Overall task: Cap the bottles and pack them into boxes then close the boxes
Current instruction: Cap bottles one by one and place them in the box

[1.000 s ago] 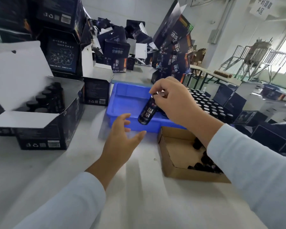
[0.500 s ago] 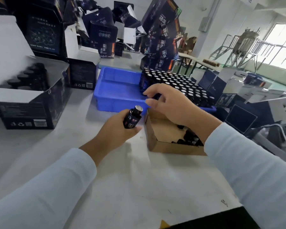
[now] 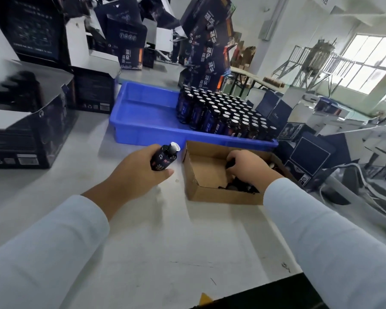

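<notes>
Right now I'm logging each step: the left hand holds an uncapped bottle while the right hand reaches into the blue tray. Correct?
Not quite. The head view shows the right hand in the cardboard box, not the blue tray. The left hand does hold an uncapped bottle.

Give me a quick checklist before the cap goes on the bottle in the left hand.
1. Bottle held firmly: ok, the left hand wraps the bottle.
2. Bottle mouth clear: ok, its pale sealed top is uncovered.
3. Bottle upright: not ok, it tilts to the right.
4. Cap in grip: cannot tell, the right hand is curled over dark caps in the cardboard box.
5. More bottles ready: ok, uncapped ones stand in the blue tray.
</notes>
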